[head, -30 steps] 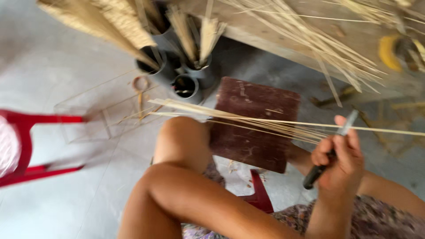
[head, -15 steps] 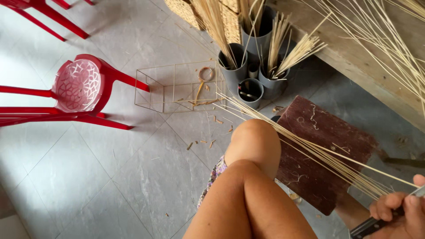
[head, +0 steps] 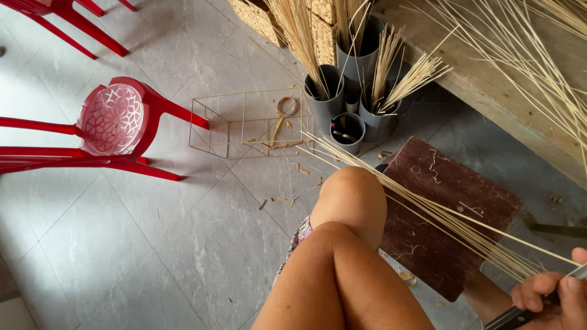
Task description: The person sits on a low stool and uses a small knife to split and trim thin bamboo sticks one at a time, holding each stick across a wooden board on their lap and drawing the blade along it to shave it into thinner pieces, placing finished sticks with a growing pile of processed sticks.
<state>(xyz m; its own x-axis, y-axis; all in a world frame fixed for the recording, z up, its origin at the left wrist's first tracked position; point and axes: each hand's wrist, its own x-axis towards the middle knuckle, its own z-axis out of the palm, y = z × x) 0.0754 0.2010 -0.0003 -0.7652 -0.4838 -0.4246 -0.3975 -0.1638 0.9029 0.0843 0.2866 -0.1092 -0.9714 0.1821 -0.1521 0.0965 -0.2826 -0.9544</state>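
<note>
My right hand [head: 553, 296] sits at the bottom right corner, fingers curled around the black handle of a knife [head: 513, 318]. A bundle of thin pale sticks [head: 428, 211] runs from near the grey tubes, across my raised knee [head: 351, 198], down to that hand. Whether the hand also pinches the sticks is hidden. The bundle passes over a dark reddish wooden board [head: 452, 208] on the floor. My left hand is out of the picture.
Several grey tubes [head: 351, 91] hold upright sticks. Beside them stands a wire box frame [head: 244, 125]. Red plastic chairs [head: 113, 122] lie at the left. Woven baskets [head: 263, 18] and a wooden bench [head: 489, 79] strewn with loose sticks fill the top. Grey tiled floor.
The view has swung left and down, bringing the red chairs and floor in. My right hand with the knife has slid to the bottom right corner.
</note>
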